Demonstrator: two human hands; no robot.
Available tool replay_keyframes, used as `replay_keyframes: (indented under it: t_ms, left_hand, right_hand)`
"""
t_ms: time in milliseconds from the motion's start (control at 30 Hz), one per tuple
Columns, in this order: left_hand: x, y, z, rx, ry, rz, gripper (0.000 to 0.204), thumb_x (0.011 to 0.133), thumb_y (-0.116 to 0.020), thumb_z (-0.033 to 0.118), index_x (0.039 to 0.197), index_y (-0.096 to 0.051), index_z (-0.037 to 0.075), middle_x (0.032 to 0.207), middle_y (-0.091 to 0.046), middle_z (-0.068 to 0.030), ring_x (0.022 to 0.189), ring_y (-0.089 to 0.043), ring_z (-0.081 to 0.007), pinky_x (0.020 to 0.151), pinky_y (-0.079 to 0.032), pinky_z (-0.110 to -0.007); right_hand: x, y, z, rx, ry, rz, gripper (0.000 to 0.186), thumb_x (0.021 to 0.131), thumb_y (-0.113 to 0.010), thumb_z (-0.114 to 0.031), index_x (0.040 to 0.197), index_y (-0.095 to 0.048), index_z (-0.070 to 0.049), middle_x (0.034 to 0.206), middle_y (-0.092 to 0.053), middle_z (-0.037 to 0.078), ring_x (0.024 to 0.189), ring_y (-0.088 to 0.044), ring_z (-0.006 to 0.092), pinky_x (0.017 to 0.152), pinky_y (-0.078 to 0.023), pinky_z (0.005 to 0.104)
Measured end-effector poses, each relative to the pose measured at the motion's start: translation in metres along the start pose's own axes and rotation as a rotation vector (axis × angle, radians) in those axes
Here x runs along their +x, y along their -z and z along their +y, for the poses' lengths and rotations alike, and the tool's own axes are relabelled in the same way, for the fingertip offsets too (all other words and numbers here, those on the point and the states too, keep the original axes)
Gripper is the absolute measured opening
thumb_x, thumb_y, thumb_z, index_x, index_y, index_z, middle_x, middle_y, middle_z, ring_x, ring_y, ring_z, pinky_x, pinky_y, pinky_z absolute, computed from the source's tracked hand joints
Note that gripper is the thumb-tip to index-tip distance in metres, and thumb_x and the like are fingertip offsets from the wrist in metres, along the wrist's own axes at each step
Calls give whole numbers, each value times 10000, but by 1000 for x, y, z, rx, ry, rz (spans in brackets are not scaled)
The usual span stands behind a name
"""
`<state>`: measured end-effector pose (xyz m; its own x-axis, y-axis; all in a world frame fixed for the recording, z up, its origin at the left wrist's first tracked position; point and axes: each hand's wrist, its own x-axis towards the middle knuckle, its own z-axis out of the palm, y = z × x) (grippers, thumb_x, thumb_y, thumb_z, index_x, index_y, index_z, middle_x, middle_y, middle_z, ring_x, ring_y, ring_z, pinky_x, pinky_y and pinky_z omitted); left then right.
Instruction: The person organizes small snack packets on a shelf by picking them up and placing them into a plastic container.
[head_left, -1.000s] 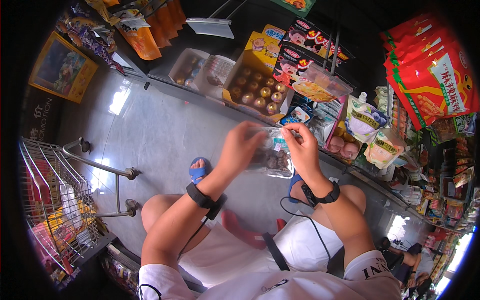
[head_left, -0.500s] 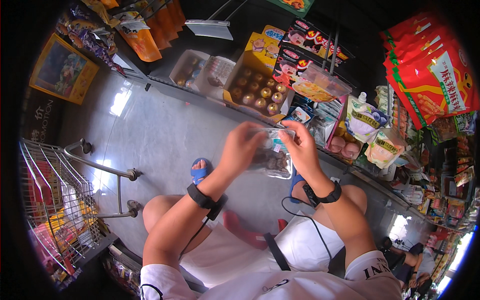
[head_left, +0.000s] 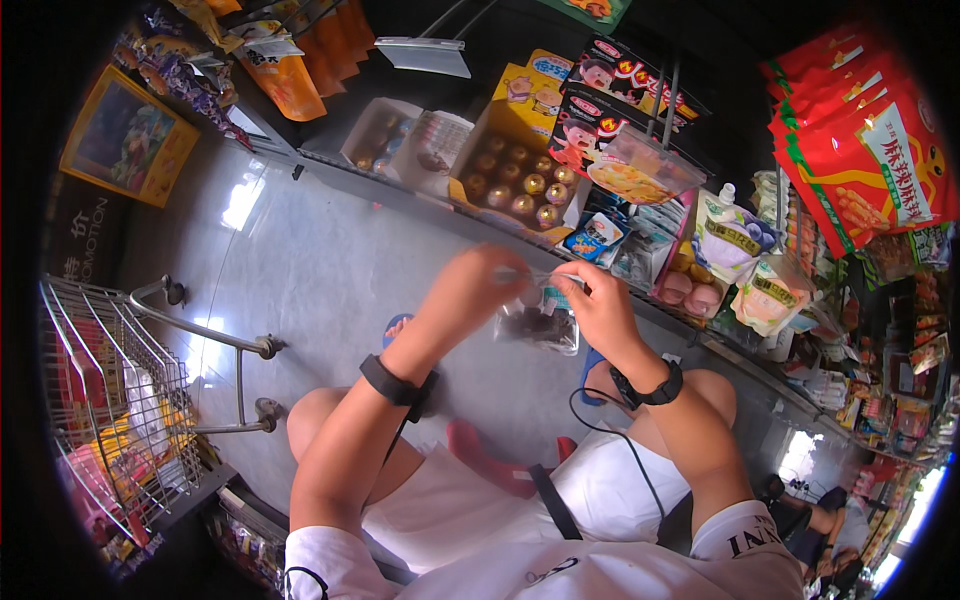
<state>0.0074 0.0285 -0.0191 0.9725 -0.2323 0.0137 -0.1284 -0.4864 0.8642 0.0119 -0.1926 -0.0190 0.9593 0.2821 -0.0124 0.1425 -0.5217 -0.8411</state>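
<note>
A clear plastic bag (head_left: 540, 330) of dark, lumpy contents, with a small teal label, hangs over my lap between my hands. My left hand (head_left: 470, 285), blurred by motion, has its fingers closed on the bag's top edge at the left. My right hand (head_left: 600, 305) pinches the same top edge at the right, with thumb and finger together. Both wrists wear black straps with small devices. My blue sandals (head_left: 590, 380) are partly visible on the floor below.
A wire cart (head_left: 120, 410) stands left. Ahead, a low shelf holds a box of gold-wrapped balls (head_left: 515, 190), black-and-red boxes (head_left: 620, 70) and pouches (head_left: 725, 235). Red packets (head_left: 860, 160) hang right; orange bags (head_left: 280, 70) hang upper left. Another person (head_left: 840, 520) is at the lower right.
My left hand has risen and shifted slightly left at the bag's top edge. My right hand has dropped slightly. The bag's top is now bent toward me and its face less visible.
</note>
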Motion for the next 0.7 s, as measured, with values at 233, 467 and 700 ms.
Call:
replay_keyframes:
  t_ms: [233, 467, 700]
  left_hand:
    - [-3, -5, 3, 326, -177, 33, 147, 830, -748, 218, 883, -694, 92, 924, -673, -101, 962, -629, -308, 976, -437, -452]
    - [-3, -9, 0, 497, -209, 83, 99, 782, -755, 238, 839, -715, 168, 960, -646, -17, 1084, -576, -255, 1119, -327, -546]
    - [17, -8, 5, 789, -187, 143, 56, 811, -725, 178, 855, -726, 144, 1019, -659, 12, 1134, -565, -237, 1149, -292, -542]
  right_hand:
    - [-5, -12, 10, -107, 111, 25, 153, 932, -677, -124, 1022, -684, -1, 879, -723, 125, 755, -693, 221, 650, -510, 323]
    - [-5, -14, 0, -170, 161, 1, 114, 901, -654, -58, 997, -672, 0, 939, -717, 155, 851, -696, 341, 724, -538, 376]
    - [2, -7, -8, -423, 323, 156, 292, 864, -682, -106, 1142, -624, -35, 1057, -683, 118, 972, -657, 359, 811, -534, 443]
